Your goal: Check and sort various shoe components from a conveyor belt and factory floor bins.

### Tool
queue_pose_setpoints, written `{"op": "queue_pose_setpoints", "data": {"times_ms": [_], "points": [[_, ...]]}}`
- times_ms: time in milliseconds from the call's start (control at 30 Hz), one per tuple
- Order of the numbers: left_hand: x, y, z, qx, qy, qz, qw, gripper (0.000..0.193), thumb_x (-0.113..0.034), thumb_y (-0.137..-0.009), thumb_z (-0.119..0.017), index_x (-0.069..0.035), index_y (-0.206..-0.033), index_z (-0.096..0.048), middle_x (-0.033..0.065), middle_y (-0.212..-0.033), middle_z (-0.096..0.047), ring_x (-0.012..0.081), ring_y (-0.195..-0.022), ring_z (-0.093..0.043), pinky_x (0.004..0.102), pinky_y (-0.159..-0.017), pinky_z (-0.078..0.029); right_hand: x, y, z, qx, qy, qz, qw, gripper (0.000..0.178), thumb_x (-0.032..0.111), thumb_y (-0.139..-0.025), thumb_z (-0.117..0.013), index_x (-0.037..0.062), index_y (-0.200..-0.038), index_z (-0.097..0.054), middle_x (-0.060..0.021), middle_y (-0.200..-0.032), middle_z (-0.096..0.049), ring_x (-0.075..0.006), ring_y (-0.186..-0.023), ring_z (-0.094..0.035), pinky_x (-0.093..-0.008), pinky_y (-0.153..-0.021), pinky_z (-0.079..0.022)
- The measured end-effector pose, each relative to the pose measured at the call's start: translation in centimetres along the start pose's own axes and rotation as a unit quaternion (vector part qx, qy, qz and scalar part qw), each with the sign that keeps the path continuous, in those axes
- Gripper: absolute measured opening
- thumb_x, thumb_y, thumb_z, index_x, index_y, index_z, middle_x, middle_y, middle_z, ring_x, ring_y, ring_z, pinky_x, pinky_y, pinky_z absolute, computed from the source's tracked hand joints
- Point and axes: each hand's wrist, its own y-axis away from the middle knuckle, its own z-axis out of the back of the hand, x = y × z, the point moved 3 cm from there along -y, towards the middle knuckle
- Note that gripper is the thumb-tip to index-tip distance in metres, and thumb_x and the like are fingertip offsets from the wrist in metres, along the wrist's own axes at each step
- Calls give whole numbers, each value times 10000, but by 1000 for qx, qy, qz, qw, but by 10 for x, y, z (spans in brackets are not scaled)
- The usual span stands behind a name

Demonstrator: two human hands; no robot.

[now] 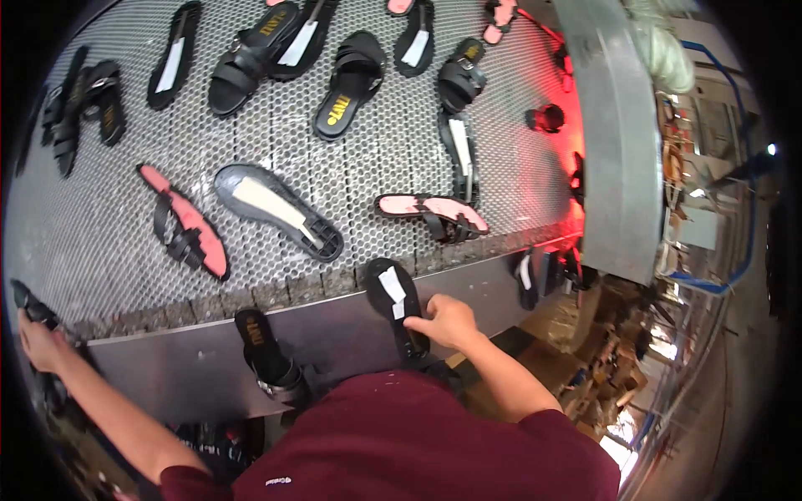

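Note:
At the far left rim, my left hand (42, 344) is closed at a dark sandal (32, 302), whose shape is partly cut off by the picture's edge. My right hand (451, 322) has its thumb over the edge of a black shoe sole (386, 280) with white patches, on the metal ledge in front of me; its other fingers curl at the sole's side, partly hidden. Left of that sole, a black sandal (266, 355) with a buckled strap lies on the same ledge. Just beyond the ledge are a larger black sole (309, 219) with a pale strip and two pink-soled sandals (200, 230).
A perforated conveyor belt (276, 138) carries several black sandals and soles. Red light glows at its right end, beside a grey metal housing (620, 142). Cardboard boxes (518, 363) stand low on the right. The metal ledge (188, 367) runs along the belt's near edge.

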Motion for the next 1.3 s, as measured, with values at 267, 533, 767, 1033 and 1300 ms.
{"op": "queue_pose_setpoints", "data": {"times_ms": [267, 533, 767, 1033, 1300], "points": [[-12, 321, 90, 400, 347, 210, 822, 131, -67, -913, -585, -26, -1036, -562, 44, -879, -593, 90, -645, -560, 223, -582, -504, 62, 36, 45, -103, -209, 469, 852, 1143, 497, -615, -835, -57, -1429, -254, -287, -1433, -333, -400, -1345, -332, -430, -1098, -318], [-60, 490, 159, 788, 295, 169, 514, 368, -27, -847, -650, -13, -1202, -557, 132, -1018, -681, 231, -976, -663, 330, -836, -524, -78, 16, 21, 137, -505, 283, 804, 757, -16, -819, -572, 2, -1485, -215, -181, -1481, -349, -247, -1344, -383, -337, -1091, -322], [-18, 477, 49, 558, -30, -348, 753, 751, -292, -731, -767, 34, -1327, -447, 219, -1259, -543, 366, -1171, -492, 436, -1000, -384, -191, 6, 0, 103, -593, 147, 785, 405, -53, -831, -575, -10, -1228, -506, -59, -1095, -618, -122, -963, -590, -273, -857, -476], [-10, 498, 19, 597, -49, -289, 747, 322, -216, -752, -777, 14, -883, -594, 128, -938, -641, 251, -868, -592, 351, -760, -466, -182, 2, -29, 169, -718, 141, 661, 244, -3, -929, -526, -23, -1172, -541, -110, -1054, -645, -188, -919, -659, -324, -805, -542], [3, 514, 29, 666, 341, 310, 587, 121, -164, -935, -599, -58, -988, -576, 68, -990, -640, 145, -898, -609, 295, -799, -492, -148, 1, -46, 207, -679, 148, 689, 226, 51, -919, -578, 18, -1142, -562, -49, -911, -642, -117, -781, -643, -259, -687, -527]]}}
